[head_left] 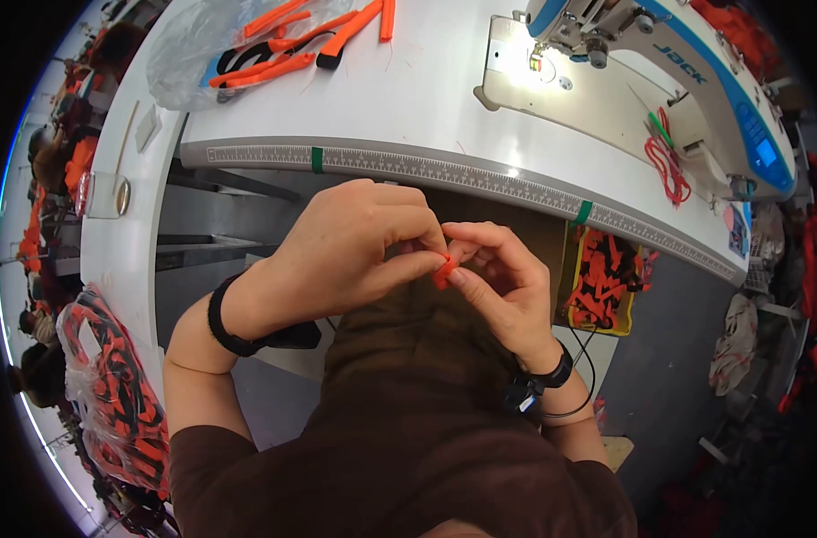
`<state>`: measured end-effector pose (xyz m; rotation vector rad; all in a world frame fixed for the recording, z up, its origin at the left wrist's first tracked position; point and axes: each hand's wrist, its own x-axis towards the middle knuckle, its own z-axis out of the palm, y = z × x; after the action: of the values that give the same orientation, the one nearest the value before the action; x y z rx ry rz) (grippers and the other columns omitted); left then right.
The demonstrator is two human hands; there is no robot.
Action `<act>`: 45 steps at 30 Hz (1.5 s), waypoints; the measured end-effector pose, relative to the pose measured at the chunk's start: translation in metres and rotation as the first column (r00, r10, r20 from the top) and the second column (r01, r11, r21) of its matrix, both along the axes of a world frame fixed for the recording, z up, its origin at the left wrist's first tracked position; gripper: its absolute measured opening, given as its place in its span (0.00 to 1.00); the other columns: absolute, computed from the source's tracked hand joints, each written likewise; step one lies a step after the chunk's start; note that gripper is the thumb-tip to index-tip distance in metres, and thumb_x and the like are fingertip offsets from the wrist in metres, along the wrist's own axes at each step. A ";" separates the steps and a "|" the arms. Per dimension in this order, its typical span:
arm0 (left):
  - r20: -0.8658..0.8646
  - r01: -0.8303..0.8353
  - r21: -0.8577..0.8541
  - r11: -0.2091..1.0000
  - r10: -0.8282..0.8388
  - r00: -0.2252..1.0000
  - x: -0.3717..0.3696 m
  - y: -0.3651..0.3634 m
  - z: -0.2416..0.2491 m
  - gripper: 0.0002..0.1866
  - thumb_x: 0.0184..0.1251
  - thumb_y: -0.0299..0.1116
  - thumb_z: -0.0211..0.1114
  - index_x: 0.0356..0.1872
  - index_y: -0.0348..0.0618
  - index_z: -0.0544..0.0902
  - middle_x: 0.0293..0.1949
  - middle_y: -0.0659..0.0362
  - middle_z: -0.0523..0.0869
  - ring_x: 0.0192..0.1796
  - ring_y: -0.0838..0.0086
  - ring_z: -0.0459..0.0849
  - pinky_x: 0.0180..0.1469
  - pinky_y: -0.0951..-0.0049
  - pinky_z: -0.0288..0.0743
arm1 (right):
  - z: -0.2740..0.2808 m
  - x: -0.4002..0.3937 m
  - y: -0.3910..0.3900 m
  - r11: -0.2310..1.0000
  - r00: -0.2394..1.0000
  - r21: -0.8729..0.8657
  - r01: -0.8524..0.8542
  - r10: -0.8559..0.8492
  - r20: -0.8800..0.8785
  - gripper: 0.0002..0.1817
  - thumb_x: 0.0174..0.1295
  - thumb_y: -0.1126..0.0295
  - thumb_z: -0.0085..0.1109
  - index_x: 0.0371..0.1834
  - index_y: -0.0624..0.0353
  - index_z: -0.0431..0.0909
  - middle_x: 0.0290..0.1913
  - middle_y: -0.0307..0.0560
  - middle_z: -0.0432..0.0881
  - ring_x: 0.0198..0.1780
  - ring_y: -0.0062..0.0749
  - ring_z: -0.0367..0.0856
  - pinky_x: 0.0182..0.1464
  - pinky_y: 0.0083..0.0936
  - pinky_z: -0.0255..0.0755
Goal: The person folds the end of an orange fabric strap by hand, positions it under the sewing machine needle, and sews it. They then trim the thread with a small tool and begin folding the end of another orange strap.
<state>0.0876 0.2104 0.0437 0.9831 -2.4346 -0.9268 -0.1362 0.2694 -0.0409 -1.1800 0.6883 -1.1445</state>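
Observation:
A small orange fabric piece (443,272) is pinched between my two hands, over my lap and just short of the table edge. My left hand (364,235) comes from the left, its thumb and index finger closed on the piece. From the right, my right hand (503,282) grips the same piece between thumb and forefinger, its other fingers curled. Most of the fabric is hidden by the fingertips, so its full shape cannot be made out.
A sewing machine (642,54) with its lamp lit stands at the back right, red cord (667,166) beside it. Orange and black strips (310,49) lie at the back left. A ruler (444,170) lines the table edge. A yellow bin (601,282) of scraps sits below.

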 end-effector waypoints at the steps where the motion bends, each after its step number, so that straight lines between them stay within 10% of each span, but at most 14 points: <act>1: -0.002 -0.001 -0.002 1.000 0.001 1.000 0.000 0.002 0.002 0.05 0.64 0.24 0.77 0.40 0.40 0.89 0.35 0.59 0.90 0.38 0.70 0.89 0.44 0.70 0.78 | -0.001 0.000 0.000 1.000 1.000 -0.029 0.006 -0.007 -0.010 0.22 0.76 0.81 0.66 0.71 0.67 0.78 0.49 0.44 0.85 0.50 0.25 0.85 0.57 0.24 0.78; 4: -0.183 -0.084 0.343 0.935 0.155 0.971 -0.003 0.007 0.012 0.05 0.68 0.25 0.76 0.42 0.40 0.89 0.36 0.59 0.89 0.39 0.74 0.87 0.44 0.71 0.76 | 0.002 -0.001 0.002 0.999 1.000 -0.035 0.030 -0.030 -0.003 0.22 0.75 0.81 0.67 0.71 0.68 0.78 0.49 0.44 0.85 0.50 0.26 0.86 0.58 0.25 0.78; 18: -0.049 0.052 -0.222 0.974 -0.065 0.997 0.002 0.007 0.004 0.11 0.57 0.30 0.84 0.39 0.47 0.92 0.34 0.61 0.84 0.39 0.65 0.83 0.41 0.65 0.75 | 0.005 0.002 0.005 0.994 0.996 -0.066 0.089 -0.088 0.024 0.24 0.73 0.84 0.67 0.71 0.68 0.78 0.51 0.46 0.85 0.53 0.27 0.86 0.57 0.24 0.80; 27: -0.136 0.101 -0.019 0.995 -0.103 0.985 0.003 -0.002 0.001 0.09 0.59 0.27 0.83 0.38 0.44 0.90 0.34 0.60 0.85 0.37 0.66 0.84 0.40 0.65 0.76 | 0.003 -0.001 0.003 0.996 0.997 -0.048 0.074 -0.073 0.028 0.23 0.73 0.84 0.68 0.70 0.67 0.78 0.49 0.46 0.87 0.52 0.26 0.86 0.58 0.24 0.80; 32: -0.150 -0.140 0.385 0.912 0.211 0.966 0.011 -0.005 0.020 0.08 0.63 0.24 0.81 0.41 0.40 0.92 0.37 0.61 0.90 0.37 0.73 0.85 0.41 0.69 0.77 | 0.002 -0.002 0.002 0.997 0.997 -0.021 0.080 -0.079 0.026 0.23 0.72 0.83 0.70 0.69 0.67 0.78 0.49 0.45 0.87 0.51 0.26 0.87 0.59 0.25 0.80; 43: -0.058 -0.003 0.218 0.976 0.016 0.998 0.002 -0.008 0.011 0.08 0.59 0.26 0.82 0.39 0.43 0.92 0.36 0.62 0.89 0.40 0.69 0.88 0.45 0.71 0.79 | 0.005 -0.003 -0.002 0.995 0.995 -0.079 0.068 -0.073 -0.062 0.19 0.71 0.81 0.72 0.63 0.66 0.80 0.49 0.44 0.89 0.51 0.25 0.88 0.59 0.26 0.81; 45: -0.023 0.120 -0.154 0.981 -0.125 0.992 0.002 -0.010 0.007 0.05 0.62 0.30 0.78 0.36 0.48 0.89 0.34 0.64 0.85 0.38 0.67 0.86 0.43 0.66 0.78 | 0.006 -0.008 -0.006 1.000 1.000 0.013 -0.007 0.007 0.011 0.17 0.72 0.80 0.71 0.62 0.67 0.81 0.49 0.44 0.89 0.51 0.24 0.88 0.59 0.26 0.81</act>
<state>0.0894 0.2003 0.0509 0.7661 -2.5188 -0.7749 -0.1445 0.2638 -0.0346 -1.1630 0.6817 -1.1386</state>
